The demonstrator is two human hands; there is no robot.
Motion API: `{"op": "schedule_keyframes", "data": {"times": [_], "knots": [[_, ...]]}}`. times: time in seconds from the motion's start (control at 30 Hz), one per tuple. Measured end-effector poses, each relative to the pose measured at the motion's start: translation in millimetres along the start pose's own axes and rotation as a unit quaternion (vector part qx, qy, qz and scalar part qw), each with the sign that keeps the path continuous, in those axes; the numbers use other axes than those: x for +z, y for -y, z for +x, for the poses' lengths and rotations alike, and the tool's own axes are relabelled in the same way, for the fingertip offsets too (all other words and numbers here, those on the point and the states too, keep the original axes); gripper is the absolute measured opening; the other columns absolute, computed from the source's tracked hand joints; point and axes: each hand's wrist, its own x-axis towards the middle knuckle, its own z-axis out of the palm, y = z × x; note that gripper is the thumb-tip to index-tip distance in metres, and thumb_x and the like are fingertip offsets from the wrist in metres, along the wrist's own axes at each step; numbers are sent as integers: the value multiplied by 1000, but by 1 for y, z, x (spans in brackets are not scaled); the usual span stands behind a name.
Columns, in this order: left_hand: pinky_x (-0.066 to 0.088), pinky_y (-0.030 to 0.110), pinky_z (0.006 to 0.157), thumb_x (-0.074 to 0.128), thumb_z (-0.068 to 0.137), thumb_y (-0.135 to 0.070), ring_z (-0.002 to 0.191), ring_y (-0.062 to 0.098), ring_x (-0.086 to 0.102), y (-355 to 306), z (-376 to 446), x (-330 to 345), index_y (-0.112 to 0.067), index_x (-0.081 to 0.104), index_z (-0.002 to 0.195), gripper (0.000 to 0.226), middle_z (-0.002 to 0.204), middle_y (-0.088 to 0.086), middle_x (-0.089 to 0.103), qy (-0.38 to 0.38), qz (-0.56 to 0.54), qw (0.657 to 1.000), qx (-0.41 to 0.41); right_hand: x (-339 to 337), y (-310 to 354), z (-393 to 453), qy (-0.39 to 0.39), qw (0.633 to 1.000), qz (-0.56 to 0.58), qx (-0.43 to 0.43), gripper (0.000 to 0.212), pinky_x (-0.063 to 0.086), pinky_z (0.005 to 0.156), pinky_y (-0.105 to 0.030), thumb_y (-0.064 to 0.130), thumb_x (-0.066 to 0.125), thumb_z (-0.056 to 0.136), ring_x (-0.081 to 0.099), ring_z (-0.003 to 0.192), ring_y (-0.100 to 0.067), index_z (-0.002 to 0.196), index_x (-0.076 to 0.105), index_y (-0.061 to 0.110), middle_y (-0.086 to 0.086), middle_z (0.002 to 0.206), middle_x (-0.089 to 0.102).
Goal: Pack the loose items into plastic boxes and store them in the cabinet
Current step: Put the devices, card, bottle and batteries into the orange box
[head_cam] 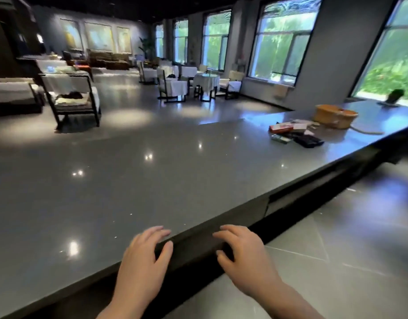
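Observation:
My left hand [144,256] hovers at the near edge of a long grey counter [134,180], fingers relaxed and holding nothing. My right hand [244,254] is just right of it, over the counter's dark front edge, also empty with loosely spread fingers. Far along the counter to the right lie the loose items: a red and white packet [281,127], a green packet [279,138] and a black flat case [309,141]. Behind them stands a woven basket [335,116]. No plastic box is in view.
A dark cabinet front [313,192] runs under the counter's right edge. Pale tiled floor [336,249] lies to the right. A small potted plant [393,97] sits at the counter's far end. Chairs and covered tables fill the hall beyond, with windows on the right.

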Motion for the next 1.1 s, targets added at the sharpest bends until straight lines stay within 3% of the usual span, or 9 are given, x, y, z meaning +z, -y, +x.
{"op": "schedule_keyframes", "data": {"times": [0.2,0.3,0.5,0.67,0.8,1.1], "knots": [[41,32,100,54,90,-34,117,-2,40,-112,55,125,-34,62,115,26,121,-23,50,93,-53,990,88,-67,-143,-17,-34,991,-29,127,36,32,103,-20,35,53,89,44,123,-3,124,59,35,20,129,52],[43,34,98,55,90,-34,115,0,43,-146,75,171,-34,64,113,25,120,-23,52,122,-61,985,108,-79,-190,-26,-30,986,-33,158,36,27,101,-16,37,52,90,40,124,0,126,55,37,23,131,49],[37,24,98,57,89,-30,111,-4,42,-195,123,254,-33,65,111,23,117,-24,51,179,-80,967,160,-86,-262,-6,-41,971,-30,234,38,23,94,-10,40,46,85,44,120,2,121,58,38,24,125,51],[32,22,96,57,89,-29,114,-1,45,-232,198,320,-34,65,109,23,115,-26,51,204,-97,956,187,-95,-326,49,-62,962,-49,260,36,22,98,-13,39,48,89,39,124,2,124,54,39,26,128,47],[29,18,91,56,90,-30,111,-5,42,-263,258,360,-36,63,109,21,112,-31,48,221,-100,946,217,-110,-370,94,-98,950,-60,291,43,27,95,-16,46,39,81,48,120,-2,118,60,38,23,123,54],[20,12,92,55,91,-30,119,0,43,-342,334,468,-33,63,113,24,120,-25,49,289,-83,917,262,-143,-482,137,-101,921,-54,373,38,23,107,-19,40,48,92,36,126,4,130,48,41,27,133,43]]}}
